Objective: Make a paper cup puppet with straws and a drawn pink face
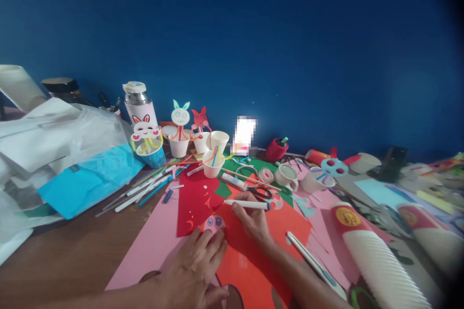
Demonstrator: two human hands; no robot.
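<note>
My right hand pinches the light, hard pen round its body, and my open left hand lies flat on thin paper that could rip.

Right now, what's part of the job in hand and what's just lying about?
In use:
- white marker, in the right hand
- paper piece with drawn eyes, at the left hand
- orange sheet, beneath

Probably just lying about:
- flask
- mug
- stacked white cups
</note>
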